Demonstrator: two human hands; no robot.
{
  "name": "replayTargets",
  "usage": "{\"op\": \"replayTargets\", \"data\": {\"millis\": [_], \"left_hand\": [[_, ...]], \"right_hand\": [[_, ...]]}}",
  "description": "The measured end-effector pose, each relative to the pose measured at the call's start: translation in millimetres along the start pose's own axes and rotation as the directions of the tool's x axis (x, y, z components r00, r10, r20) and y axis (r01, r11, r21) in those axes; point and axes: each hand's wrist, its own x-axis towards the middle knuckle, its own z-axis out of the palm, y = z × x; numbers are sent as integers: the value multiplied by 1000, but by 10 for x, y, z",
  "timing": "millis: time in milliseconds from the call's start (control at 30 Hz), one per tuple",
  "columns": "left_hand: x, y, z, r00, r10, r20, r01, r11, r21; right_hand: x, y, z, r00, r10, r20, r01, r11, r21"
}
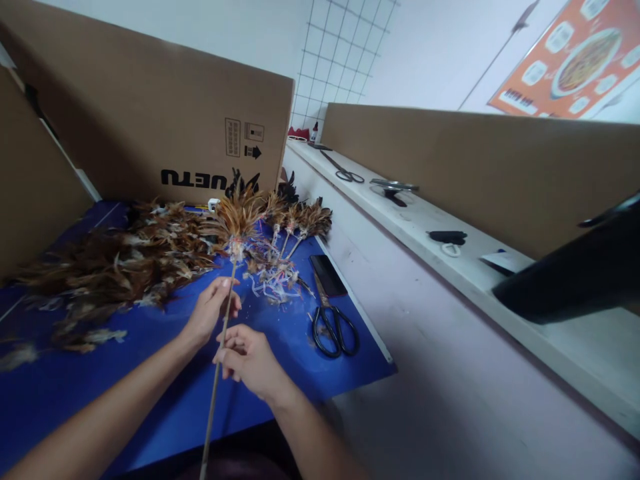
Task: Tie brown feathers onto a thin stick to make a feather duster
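A feather duster [241, 217] with brown feathers points away from me, its thin stick running back toward my body. Higher on the stick, just below the feathers, my left hand [214, 308] is closed around it. My right hand [250, 357] grips the same stick a little lower, thumb and fingers pinched on it. White binding shows where the feathers meet the stick. Left of the duster spreads a big pile of loose brown feathers [150, 257]. Several finished-looking feather bundles [300, 223] on short sticks lie to the right, beside a tangle of pale and pink strips [275, 277].
Black-handled scissors [334, 327] and a dark phone-like slab [329, 275] lie at the right of the blue table [295, 373]. A cardboard sheet [175, 113] stands behind. On the white ledge [425, 220] at right are more scissors [345, 172] and a large black object [575, 267].
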Motion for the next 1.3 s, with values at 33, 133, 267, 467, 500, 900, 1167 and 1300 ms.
{"op": "replayTargets", "data": {"millis": [33,133,267,467,500,900,1167,1300], "left_hand": [[-4,-21,-41,1000,-9,-15,9,1000,15],[-19,-101,-159,999,-23,-27,24,999,40],[-34,-215,-266,999,-33,7,32,997,75],[-35,-321,-320,999,11,48,-18,991,132],[-36,-327,-324,998,14,56,-21,990,141],[-1,-405,-400,997,14,79,-29,980,195],[122,-425,-450,962,269,46,-250,801,544],[404,-327,-321,899,382,214,-406,541,737]], "right_hand": [[11,-17,-26,1000,-3,3,3,1000,8],[37,-56,-126,1000,-16,12,16,1000,26],[61,-47,-224,999,-25,31,24,999,43],[103,22,-267,999,-45,29,44,999,30],[108,26,-267,999,-47,26,46,998,30],[180,48,-108,997,-76,-22,79,989,124],[185,-311,-482,987,-124,-100,128,991,35],[20,-442,-654,981,-139,-134,137,990,-28]]}}
